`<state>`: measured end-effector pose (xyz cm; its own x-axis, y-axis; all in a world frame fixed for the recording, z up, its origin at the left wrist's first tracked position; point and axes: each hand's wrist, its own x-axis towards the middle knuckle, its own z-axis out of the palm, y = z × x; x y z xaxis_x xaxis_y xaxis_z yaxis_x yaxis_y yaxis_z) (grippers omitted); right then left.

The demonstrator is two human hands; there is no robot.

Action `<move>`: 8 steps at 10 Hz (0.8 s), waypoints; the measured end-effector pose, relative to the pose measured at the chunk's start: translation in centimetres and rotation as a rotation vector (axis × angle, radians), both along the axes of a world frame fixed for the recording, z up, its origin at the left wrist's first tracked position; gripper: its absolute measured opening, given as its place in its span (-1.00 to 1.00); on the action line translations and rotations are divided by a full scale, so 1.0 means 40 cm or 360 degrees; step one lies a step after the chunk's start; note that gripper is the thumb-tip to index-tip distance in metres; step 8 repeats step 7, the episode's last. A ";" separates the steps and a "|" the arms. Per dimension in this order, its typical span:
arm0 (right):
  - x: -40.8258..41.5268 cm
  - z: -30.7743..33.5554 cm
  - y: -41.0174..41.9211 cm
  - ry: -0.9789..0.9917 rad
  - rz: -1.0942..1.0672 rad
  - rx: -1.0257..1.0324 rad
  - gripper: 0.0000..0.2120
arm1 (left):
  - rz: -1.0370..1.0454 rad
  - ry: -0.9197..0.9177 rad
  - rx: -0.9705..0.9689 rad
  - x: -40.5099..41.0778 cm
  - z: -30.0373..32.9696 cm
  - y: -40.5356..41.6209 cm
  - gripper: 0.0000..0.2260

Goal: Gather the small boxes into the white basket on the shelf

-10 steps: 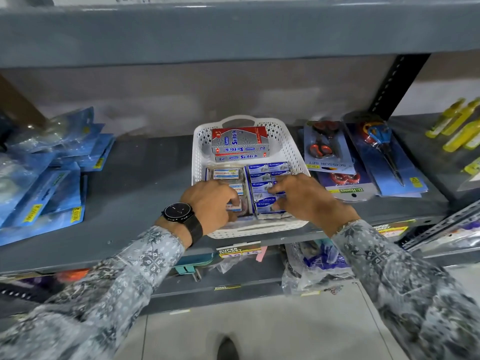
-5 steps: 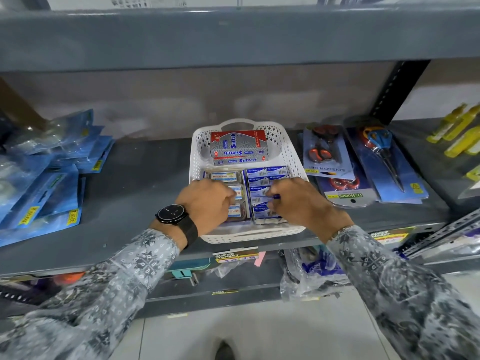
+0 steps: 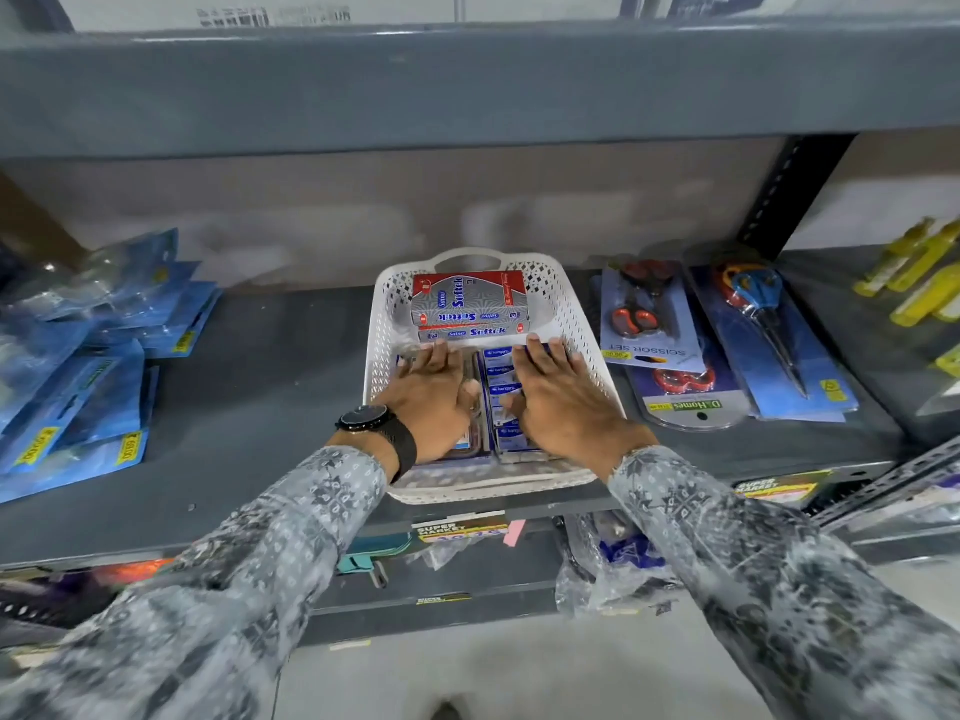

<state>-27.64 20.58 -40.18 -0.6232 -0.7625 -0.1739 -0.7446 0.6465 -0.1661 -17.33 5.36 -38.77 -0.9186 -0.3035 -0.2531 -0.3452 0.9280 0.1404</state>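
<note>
The head camera looks down at a grey metal shelf (image 3: 249, 407), where a white perforated plastic basket (image 3: 582, 324) with a handle cut-out at its far end sits near the front edge. Both of the person's hands lie inside it, palms down and fingers spread flat, gripping nothing. The left hand (image 3: 431, 397), with a black wristwatch (image 3: 369, 419) on its wrist, presses on the left column of small boxes. The right hand (image 3: 563, 402) presses on the right column. Between the hands a row of small blue-and-white cardboard boxes (image 3: 501, 379) shows, packed side by side on the basket floor. Just beyond the fingertips, at the basket's far end, are stacked red-and-silver cartons printed "Softek" (image 3: 470, 304). Both sleeves are of grey patterned fabric. To the left of the basket, well apart, is a heap of blue plastic packets with yellow price labels (image 3: 78, 366). To the right, just beside the basket, lie blue carded scissor packs (image 3: 654, 324), and farther right some yellow items (image 3: 914, 262), too blurred to identify.
</note>
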 end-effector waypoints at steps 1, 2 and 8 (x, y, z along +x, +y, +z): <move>-0.010 -0.010 -0.005 -0.0002 -0.0005 0.0036 -0.33 | 0.0067 -0.0061 0.0016 -0.017 -0.026 0.000 -0.41; -0.018 -0.033 -0.010 -0.0036 -0.0003 0.0096 -0.33 | 0.0129 -0.0014 -0.0017 -0.024 -0.072 0.005 -0.37; 0.068 0.109 0.024 -0.0153 -0.0003 0.0013 -0.34 | 0.0145 0.0010 0.0201 0.033 0.082 0.029 -0.35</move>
